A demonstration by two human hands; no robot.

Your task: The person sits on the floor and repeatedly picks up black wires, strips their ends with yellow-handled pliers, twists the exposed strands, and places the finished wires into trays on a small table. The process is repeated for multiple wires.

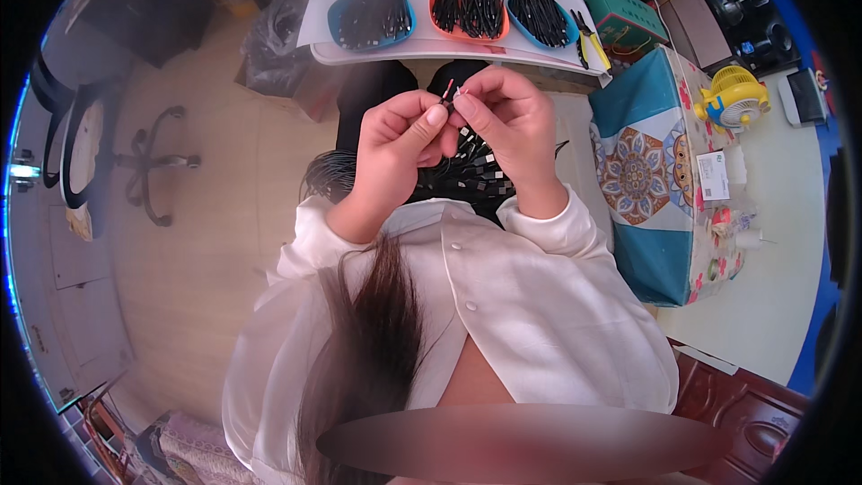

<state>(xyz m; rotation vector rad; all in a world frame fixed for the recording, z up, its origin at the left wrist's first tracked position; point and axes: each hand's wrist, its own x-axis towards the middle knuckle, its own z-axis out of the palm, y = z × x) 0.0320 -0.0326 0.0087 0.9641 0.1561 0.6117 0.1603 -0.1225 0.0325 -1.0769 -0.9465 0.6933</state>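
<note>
Both hands meet over my lap at the tip of a thin black cable with a red wire point(449, 87) sticking up from it. My left hand point(402, 130) is closed, thumb and fingers pinching the black cable. Beside it, my right hand point(510, 117) pinches at the same cable end, where a small pale wire tip shows between thumb and finger. Beneath my hands lies a bundle of black cables point(489, 181) with metal plugs, and its coiled part point(330, 172) shows to the left. The rest of the held cable is hidden by my fingers.
Ahead, a white table point(337, 56) bears a blue tray point(342, 34), an orange tray point(467, 37) and another blue tray point(549, 41), all full of short black cables. Yellow-handled pliers point(593, 47) lie at its right. A patterned cloth-covered box point(637, 171) and yellow fan point(736, 99) stand at right.
</note>
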